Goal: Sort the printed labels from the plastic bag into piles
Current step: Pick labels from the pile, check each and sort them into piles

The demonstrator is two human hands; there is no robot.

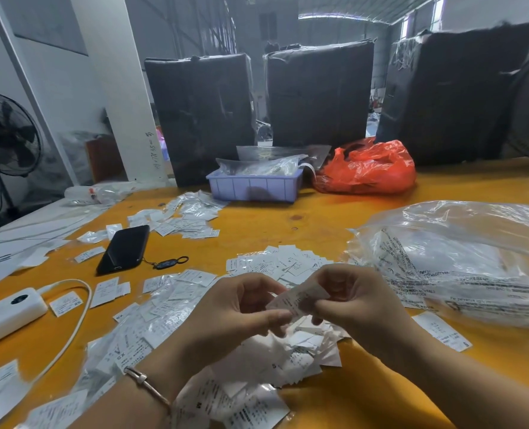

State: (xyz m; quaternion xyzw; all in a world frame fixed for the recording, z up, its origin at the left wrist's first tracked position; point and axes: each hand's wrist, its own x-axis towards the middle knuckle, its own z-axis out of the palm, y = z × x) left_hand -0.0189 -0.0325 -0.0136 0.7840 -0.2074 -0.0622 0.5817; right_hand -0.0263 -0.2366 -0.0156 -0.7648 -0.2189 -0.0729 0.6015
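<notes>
Both hands pinch one small white printed label [300,300] above the near heap: left hand [241,308] on its left end, right hand [353,300] on its right end. Risk: label print is blurred here, so misreading the size would put it in the wrong pile; piles of white labels [176,295] sit close and could merge. The clear plastic bag with black print [461,267] lies right. Readable: "XS" left, "S" right, "M" near. Black phone [123,249] far left.
</notes>
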